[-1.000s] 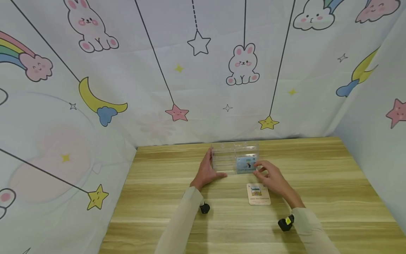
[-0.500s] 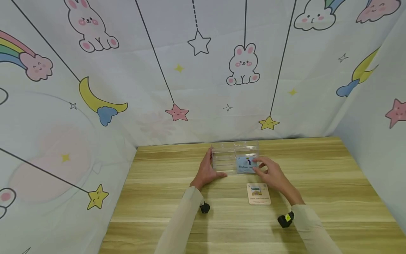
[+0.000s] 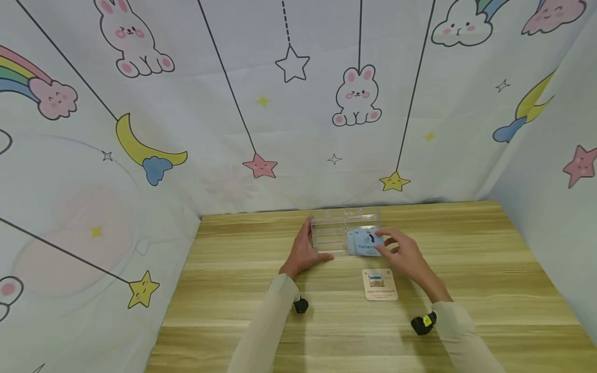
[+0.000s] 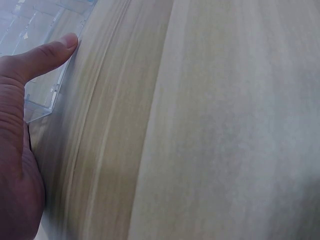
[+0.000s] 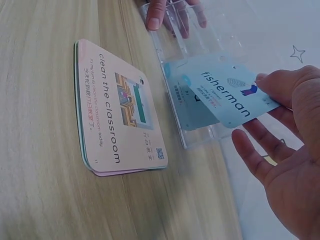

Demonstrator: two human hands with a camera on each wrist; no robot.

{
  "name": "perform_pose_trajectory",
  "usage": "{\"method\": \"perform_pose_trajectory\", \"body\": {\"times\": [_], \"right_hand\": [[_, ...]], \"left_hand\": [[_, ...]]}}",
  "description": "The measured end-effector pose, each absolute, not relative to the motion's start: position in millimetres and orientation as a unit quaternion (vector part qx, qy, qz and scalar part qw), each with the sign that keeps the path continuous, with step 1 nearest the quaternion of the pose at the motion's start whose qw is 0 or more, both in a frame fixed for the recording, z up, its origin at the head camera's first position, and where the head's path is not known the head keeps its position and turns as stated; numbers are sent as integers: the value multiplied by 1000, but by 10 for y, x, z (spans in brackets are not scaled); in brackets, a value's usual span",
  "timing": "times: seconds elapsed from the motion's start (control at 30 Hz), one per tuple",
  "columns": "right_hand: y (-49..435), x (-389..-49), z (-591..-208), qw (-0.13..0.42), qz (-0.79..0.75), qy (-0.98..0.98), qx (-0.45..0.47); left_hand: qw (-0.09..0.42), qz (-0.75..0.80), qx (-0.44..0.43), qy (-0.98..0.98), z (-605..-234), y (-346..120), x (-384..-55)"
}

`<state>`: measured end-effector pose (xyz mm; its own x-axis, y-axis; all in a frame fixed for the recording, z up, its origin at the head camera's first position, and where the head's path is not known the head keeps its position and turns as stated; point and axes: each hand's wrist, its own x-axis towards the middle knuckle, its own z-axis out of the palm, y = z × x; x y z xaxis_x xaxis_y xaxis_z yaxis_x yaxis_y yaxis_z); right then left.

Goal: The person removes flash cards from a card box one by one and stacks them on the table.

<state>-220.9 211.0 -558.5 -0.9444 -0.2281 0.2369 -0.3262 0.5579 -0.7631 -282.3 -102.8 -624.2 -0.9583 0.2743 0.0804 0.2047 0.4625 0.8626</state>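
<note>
A clear plastic box (image 3: 328, 235) with compartments sits at the back of the table. My left hand (image 3: 303, 253) holds its left end, the thumb (image 4: 55, 52) lying along the front edge. My right hand (image 3: 404, 256) pinches a light blue flash card (image 5: 227, 95) printed "fisherman" between thumb and fingers at its right edge. This card is tilted and partly out of the right compartment. Behind it another blue card (image 5: 187, 107) stays in the compartment, mostly covered. In front of the box lies a small stack of cards (image 5: 120, 110), the top one pink and reading "clean the classroom".
The wood-grain table (image 3: 238, 295) runs back to a white cloth (image 3: 298, 134) printed with rabbits, stars and moons, close behind the box. Cloth also hangs at the left and right sides. A black wrist camera (image 3: 301, 305) sits on the left wrist, another on the right.
The fisherman card came forward out of line with the card behind it and shifted right with my right hand. My left hand, the box and the pink-topped stack stayed in place.
</note>
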Motion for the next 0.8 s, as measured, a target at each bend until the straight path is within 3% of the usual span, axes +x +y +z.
{"method": "perform_pose_trajectory", "body": {"times": [0.53,0.8], "right_hand": [[2259,-2110,-5622,31,477,-867,140],[2293,-2015,-5649,-22,493,-861,124]], "left_hand": [[36,495,136,857,-6230,-1025,-2823],[40,493,133,859,-6219,-1022,-2826]]}}
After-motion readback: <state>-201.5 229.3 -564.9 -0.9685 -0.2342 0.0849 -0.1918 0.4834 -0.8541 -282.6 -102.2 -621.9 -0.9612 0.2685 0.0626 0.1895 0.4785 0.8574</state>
